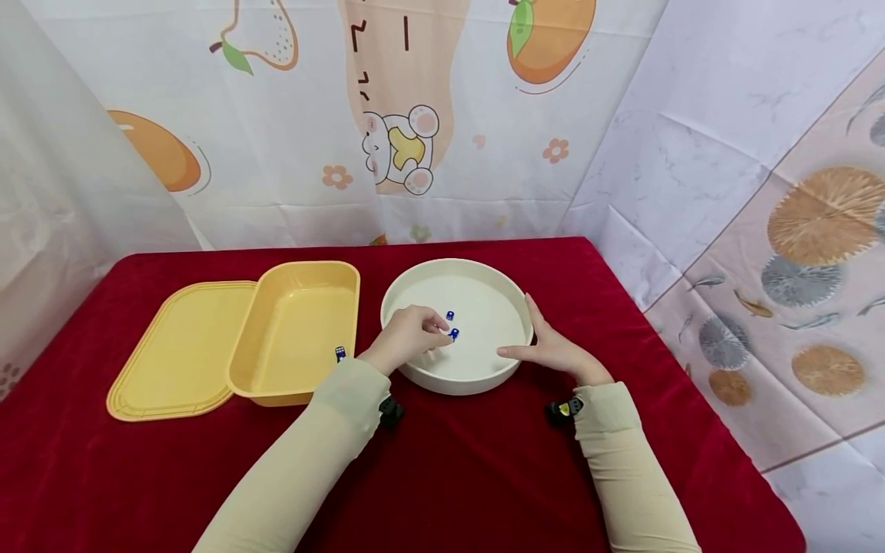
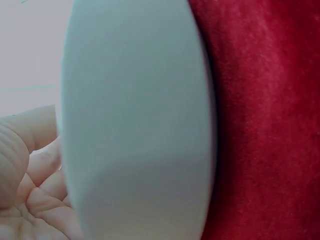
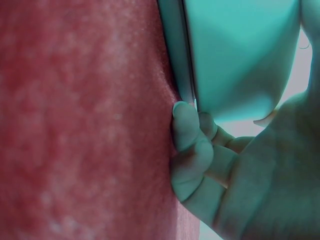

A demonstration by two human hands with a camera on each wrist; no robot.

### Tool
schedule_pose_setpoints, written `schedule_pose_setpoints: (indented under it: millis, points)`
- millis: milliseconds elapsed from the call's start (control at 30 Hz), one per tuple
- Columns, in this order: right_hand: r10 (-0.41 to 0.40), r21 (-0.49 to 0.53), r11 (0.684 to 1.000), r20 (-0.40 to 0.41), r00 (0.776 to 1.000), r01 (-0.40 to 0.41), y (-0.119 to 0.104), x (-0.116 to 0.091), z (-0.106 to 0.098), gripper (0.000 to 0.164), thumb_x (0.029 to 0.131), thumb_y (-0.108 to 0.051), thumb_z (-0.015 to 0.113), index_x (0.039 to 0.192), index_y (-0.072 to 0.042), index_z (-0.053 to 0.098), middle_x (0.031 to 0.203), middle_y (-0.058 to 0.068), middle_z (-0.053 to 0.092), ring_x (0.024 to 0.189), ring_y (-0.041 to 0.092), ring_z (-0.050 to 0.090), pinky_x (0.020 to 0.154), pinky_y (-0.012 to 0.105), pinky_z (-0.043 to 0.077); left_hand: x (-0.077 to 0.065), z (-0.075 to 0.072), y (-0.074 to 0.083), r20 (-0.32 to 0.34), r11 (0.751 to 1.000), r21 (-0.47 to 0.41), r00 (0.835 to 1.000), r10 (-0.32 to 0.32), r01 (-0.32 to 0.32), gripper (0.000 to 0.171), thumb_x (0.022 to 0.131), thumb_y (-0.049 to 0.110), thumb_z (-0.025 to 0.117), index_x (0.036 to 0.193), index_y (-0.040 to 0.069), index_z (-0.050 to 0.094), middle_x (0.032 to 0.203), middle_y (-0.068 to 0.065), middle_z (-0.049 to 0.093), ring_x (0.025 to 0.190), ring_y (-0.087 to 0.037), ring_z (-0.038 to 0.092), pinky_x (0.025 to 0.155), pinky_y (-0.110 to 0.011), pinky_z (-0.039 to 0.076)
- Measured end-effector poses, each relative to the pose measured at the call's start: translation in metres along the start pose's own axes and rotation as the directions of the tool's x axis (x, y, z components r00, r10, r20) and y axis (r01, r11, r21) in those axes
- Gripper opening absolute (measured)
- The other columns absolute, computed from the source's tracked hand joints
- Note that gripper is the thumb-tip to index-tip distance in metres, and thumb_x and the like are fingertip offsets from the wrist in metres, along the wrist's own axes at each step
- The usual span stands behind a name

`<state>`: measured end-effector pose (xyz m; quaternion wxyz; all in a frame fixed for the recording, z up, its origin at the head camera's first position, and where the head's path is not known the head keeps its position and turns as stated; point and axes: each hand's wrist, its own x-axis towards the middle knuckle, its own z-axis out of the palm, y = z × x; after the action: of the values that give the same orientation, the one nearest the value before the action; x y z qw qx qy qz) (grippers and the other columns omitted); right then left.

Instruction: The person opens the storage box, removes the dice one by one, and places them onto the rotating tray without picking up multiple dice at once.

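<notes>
A round white basin stands on the red cloth, with blue dice inside. My left hand reaches over its near left rim, with thumb and index fingertips pinching a blue die. Just beyond them lies another blue die. In the left wrist view the basin's wall hides much of the left hand. My right hand grips the basin's right side, thumb over the rim and fingers along the outside. In the right wrist view, curled fingertips sit at the basin's lower edge.
Left of the basin is a yellow rectangular box with one blue die in it, close to my left sleeve. A yellow lid lies partly beneath the box. Patterned curtains hang behind and to the right of the red-covered table.
</notes>
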<state>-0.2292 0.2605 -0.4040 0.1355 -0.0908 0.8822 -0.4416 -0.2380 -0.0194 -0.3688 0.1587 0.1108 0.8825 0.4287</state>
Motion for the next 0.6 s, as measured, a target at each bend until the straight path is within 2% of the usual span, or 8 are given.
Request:
schedule_pose_setpoints:
  millis: [200,500,600]
  points:
    - [0.006,0.001,1.000,-0.003,1.000,-0.006,0.001,0.000,-0.001,0.121,0.083,-0.039,0.077,0.158,-0.011,-0.013,0.167,0.009,-0.009,0.154,0.031,-0.001,0.122,0.058,0.009,-0.006,-0.009,0.003,-0.007,0.999,-0.029,1.000,0.019,-0.019,0.023,0.090,0.025,0.074,0.108,0.011,0.072,0.094,-0.006,0.069,0.081,-0.021,0.066,0.068,-0.026,0.054]
    - [-0.005,0.017,1.000,-0.003,1.000,0.005,-0.002,-0.001,0.000,0.120,0.083,-0.038,0.077,0.158,-0.011,-0.013,0.167,0.009,-0.009,0.154,0.031,-0.001,0.122,0.058,0.008,-0.018,-0.028,0.009,-0.106,0.999,-0.026,0.994,0.036,-0.039,0.024,0.091,0.032,0.072,0.107,0.015,0.072,0.094,-0.004,0.071,0.086,-0.022,0.068,0.075,-0.028,0.056]
    - [-0.008,0.016,1.000,-0.003,1.000,0.008,-0.001,-0.001,0.000,0.120,0.083,-0.038,0.077,0.158,-0.010,-0.013,0.167,0.010,-0.009,0.154,0.031,-0.002,0.122,0.058,0.007,-0.021,-0.034,0.009,-0.135,0.999,-0.007,0.990,0.045,-0.047,0.026,0.091,0.037,0.072,0.106,0.016,0.073,0.094,-0.003,0.071,0.083,-0.019,0.068,0.075,-0.029,0.055]
